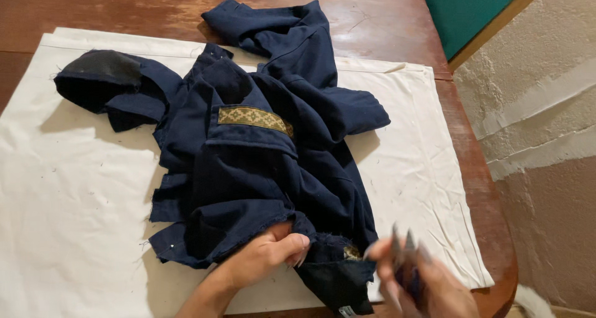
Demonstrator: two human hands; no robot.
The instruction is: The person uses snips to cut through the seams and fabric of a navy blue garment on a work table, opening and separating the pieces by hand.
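Observation:
A crumpled dark navy garment [261,150] with a yellow patterned woven band [253,117] lies on a white cloth [74,188]. My left hand [268,256] pinches the garment's raw lower edge near the table's front. My right hand [415,282] is blurred by motion at the lower right and is closed on a pair of dark scissors [402,246] whose tips point up, just right of the garment's hem.
The white cloth covers most of a worn red-brown wooden table [397,26]. The table's right edge [490,188] drops to a beige floor. A teal surface [465,8] sits beyond the far right corner.

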